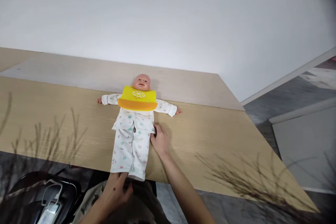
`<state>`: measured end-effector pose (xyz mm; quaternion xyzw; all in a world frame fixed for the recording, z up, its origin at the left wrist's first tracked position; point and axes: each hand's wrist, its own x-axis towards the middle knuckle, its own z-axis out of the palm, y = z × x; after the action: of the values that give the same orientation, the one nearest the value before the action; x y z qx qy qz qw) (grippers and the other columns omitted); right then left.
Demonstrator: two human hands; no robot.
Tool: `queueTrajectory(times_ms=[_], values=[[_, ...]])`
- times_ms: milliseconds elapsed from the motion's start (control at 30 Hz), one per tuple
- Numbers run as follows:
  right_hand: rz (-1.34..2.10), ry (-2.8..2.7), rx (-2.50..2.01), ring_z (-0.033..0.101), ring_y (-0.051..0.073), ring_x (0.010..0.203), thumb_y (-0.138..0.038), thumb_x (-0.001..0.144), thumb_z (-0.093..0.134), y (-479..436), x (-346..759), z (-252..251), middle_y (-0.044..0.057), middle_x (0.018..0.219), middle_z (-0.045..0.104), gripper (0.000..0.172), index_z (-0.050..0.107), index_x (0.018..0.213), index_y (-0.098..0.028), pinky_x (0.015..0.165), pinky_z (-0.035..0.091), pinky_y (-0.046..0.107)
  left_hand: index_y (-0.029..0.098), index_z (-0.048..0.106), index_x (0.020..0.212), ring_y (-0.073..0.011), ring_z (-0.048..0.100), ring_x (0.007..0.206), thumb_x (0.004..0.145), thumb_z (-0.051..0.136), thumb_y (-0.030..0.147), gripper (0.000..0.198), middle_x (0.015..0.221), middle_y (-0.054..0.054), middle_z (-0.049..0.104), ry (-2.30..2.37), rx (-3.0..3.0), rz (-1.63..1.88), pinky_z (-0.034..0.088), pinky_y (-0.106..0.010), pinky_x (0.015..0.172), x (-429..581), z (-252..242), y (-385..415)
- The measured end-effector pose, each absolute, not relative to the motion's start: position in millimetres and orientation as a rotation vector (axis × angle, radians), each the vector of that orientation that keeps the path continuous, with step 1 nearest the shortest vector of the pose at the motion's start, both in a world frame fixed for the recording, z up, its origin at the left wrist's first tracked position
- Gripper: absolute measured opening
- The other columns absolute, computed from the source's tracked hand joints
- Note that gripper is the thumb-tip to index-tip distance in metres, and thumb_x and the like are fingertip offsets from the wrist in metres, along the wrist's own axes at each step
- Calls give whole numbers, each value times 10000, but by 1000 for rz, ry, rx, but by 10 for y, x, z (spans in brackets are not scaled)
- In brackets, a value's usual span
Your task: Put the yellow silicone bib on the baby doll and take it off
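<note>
Resting left hand (115,190) on the hem (138,176) of white printed cotton pajamas (131,150) on a vinyl baby doll (141,82), right hand (160,140) curled narrow at the jacket edge (151,130), grip unclear.

You're in what looks like an office or studio-style room, though the view can't settle it further. You're at a long wood-grain laminate table (52,119), with a large plain white panel (157,24) filling the space beyond it. A hard grey floor (259,126) shows past the table's right side, and a pale grey panel (304,150) stands further right, all of it plain and furnished like a workspace
</note>
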<state>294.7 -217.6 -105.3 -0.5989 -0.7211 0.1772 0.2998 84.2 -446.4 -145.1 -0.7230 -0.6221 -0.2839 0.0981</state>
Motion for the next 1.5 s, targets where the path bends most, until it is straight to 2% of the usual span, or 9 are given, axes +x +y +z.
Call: queueTrajectory(times_ms=[100,200,333,433,667,833,1033,1267,1500], values=[[481,-1906,-1627,766,311,1124,-132,953,590,-2149,2936,-1052,135,1209,805,314,764,1203,-208,968,592,392,204,793,1230,-331,817,914,964,619,227,319,1081,-160,828,-1796,-2175,-880,706,-409,757,879,-1265,-4410],[513,-1919,-1678,756,303,1130,-115,979,595,-2129,2916,-973,143,1226,803,315,764,1240,-166,967,571,370,157,758,1195,-328,820,911,976,613,172,264,1011,-159,819,-1676,-2179,-885,710,-415,803,850,-1102,-4316],[526,-1924,-1722,745,281,1136,-66,1020,585,-2124,2898,-837,169,1273,798,340,762,1307,-111,983,541,341,183,765,1093,-288,790,812,978,612,125,200,931,-131,806,-1551,-2224,-835,663,-378,714,757,-1030,-4209],[505,-1924,-1752,735,271,1144,-51,1046,584,-2129,2886,-760,181,1295,792,336,767,1326,-87,990,518,325,213,764,1015,-295,763,784,974,601,145,181,890,-124,791,-1528,-2276,-778,643,-404,688,698,-1099,-4168],[431,-1945,-1828,703,280,1163,-79,1081,602,-2177,2846,-628,206,1330,775,340,750,1387,-56,969,481,327,210,768,1160,-345,773,960,960,635,182,241,1041,-151,809,-1553,-2305,-714,647,-478,861,647,-1294,-4152],[417,-1954,-1863,695,281,1237,-101,1110,583,-2178,2827,-609,217,1423,753,333,737,1403,-59,1037,475,333,175,754,1189,-348,796,949,1002,632,194,223,1052,-177,822,-1489,-2298,-838,654,-467,849,647,-1253,-4099],[399,-1945,-1910,723,289,1281,-116,1098,592,-2089,2820,-698,172,1419,776,354,728,1426,-119,1102,517,349,194,733,1176,-307,819,897,1062,632,168,154,978,-133,833,-1348,-2272,-1063,672,-414,797,666,-1192,-4045],[389,-1917,-1882,735,284,1291,-108,1084,606,-2058,2827,-754,172,1407,787,355,746,1410,-121,1120,538,354,149,737,1323,-285,837,1026,1039,604,63,325,1098,-150,858,-1253,-2292,-1201,701,-410,923,634,-1195,-4075],[368,-1858,-1736,752,257,1158,-88,1022,616,-2064,2843,-788,153,1259,809,298,774,1268,-147,1057,582,354,212,821,1410,-302,779,1220,1041,551,90,474,1276,-158,826,-1279,-2386,-920,653,-448,1090,563,-1356,-4127]])
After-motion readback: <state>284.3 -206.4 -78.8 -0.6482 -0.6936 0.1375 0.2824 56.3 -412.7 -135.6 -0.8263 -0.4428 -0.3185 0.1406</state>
